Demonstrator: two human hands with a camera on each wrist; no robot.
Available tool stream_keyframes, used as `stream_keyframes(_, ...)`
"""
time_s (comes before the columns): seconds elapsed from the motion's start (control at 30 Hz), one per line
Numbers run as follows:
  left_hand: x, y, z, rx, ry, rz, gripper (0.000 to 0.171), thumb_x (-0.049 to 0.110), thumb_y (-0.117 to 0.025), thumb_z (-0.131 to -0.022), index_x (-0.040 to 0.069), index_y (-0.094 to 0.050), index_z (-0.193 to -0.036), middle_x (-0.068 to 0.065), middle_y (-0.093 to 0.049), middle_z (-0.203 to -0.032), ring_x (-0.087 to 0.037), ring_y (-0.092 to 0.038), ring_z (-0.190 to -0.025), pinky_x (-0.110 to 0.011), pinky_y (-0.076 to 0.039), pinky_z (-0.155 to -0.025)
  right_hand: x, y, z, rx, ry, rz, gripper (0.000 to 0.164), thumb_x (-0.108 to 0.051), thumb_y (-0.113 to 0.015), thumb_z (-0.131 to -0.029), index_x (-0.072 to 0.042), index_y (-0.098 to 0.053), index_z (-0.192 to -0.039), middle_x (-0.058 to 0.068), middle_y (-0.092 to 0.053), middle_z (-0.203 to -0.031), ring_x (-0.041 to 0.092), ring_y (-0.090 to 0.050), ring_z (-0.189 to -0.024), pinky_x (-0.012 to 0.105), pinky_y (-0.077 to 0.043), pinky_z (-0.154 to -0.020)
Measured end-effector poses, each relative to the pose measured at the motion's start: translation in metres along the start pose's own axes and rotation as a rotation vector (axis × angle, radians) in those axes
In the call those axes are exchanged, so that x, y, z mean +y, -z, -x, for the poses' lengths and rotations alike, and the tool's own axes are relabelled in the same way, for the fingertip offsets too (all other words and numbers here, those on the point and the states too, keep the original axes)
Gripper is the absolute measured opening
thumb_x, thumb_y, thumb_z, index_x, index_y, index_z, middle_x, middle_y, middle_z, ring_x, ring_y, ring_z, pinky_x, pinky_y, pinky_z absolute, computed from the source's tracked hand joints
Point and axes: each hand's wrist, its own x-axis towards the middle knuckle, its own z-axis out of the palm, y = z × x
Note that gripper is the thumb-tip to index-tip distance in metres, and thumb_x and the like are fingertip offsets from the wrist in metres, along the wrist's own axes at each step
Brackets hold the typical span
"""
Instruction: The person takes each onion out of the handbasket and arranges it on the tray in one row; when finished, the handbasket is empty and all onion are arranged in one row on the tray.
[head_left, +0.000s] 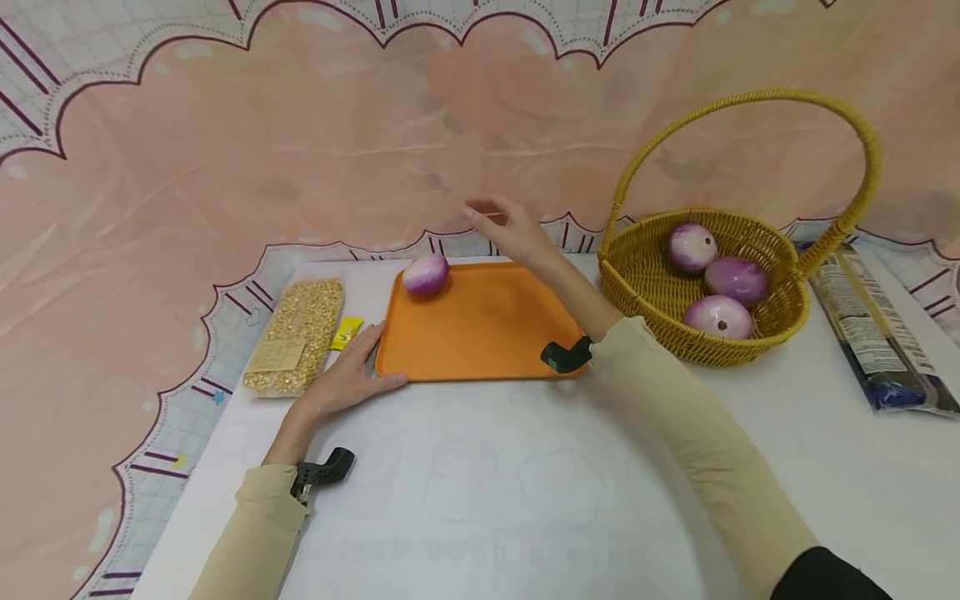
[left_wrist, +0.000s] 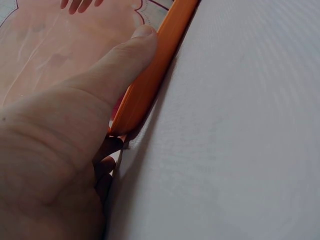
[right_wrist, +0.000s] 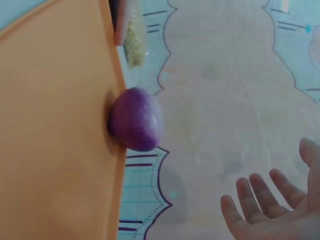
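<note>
An orange tray point(head_left: 487, 333) lies on the white table, and a purple onion point(head_left: 426, 275) sits at its back left corner. My left hand point(head_left: 348, 375) holds the tray's front left corner, thumb along the front rim and fingers at the left side. In the left wrist view the thumb point(left_wrist: 125, 60) lies against the orange rim. Raised above the tray's back edge, my right hand point(head_left: 510, 229) has loosely bent fingers and holds nothing. The right wrist view shows that hand point(right_wrist: 270, 205) apart from the onion point(right_wrist: 137, 120).
A yellow wicker basket point(head_left: 637, 292) with a tall handle and three purple onions stands right of the tray. Beyond it lies a dark printed packet point(head_left: 885, 333). Left of the tray are a bag of yellow kernels point(head_left: 300, 325) and a small yellow packet point(head_left: 346, 332).
</note>
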Motion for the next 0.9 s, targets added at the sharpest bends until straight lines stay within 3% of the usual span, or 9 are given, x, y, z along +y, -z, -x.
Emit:
stream_keyframes(0.27, -0.001, -0.001, -0.001, 0.0, 0.001, -0.001, 0.105, 0.053, -0.071, -0.082, 0.014, -0.008, -0.158, -0.019, -0.007, -0.164, -0.038, -0.003, -0.152, -0.063, -0.01, -0.119, 0.001, 0.011, 0.007, 0.017, 0.042, -0.076, 0.046, -0.034, -0.057, -0.098, -0.01, -0.054, -0.137, 0.008, -0.059, -0.135, 0.022, -0.058, -0.121, 0.035, -0.049, -0.104)
stream_keyframes(0.5, 0.0, 0.0, 0.001, 0.012, -0.032, -0.009, 0.103, 0.049, -0.072, -0.083, 0.013, -0.01, -0.157, -0.018, -0.01, -0.163, -0.037, -0.004, -0.152, -0.063, -0.01, -0.119, 0.007, 0.021, 0.012, 0.009, 0.054, -0.165, 0.046, -0.029, -0.057, -0.098, -0.004, -0.052, -0.137, 0.014, -0.058, -0.136, 0.029, -0.056, -0.123, 0.043, -0.047, -0.105)
stream_keyframes(0.9, -0.001, 0.0, 0.0, 0.008, -0.036, -0.01, 0.103, 0.049, -0.071, -0.084, 0.011, -0.01, -0.157, -0.018, -0.009, -0.163, -0.038, -0.004, -0.152, -0.062, -0.01, -0.119, 0.015, 0.039, 0.027, -0.041, 0.053, -0.13, 0.038, -0.024, -0.056, -0.099, -0.005, -0.056, -0.132, 0.019, -0.058, -0.132, 0.028, -0.057, -0.121, 0.042, -0.046, -0.106)
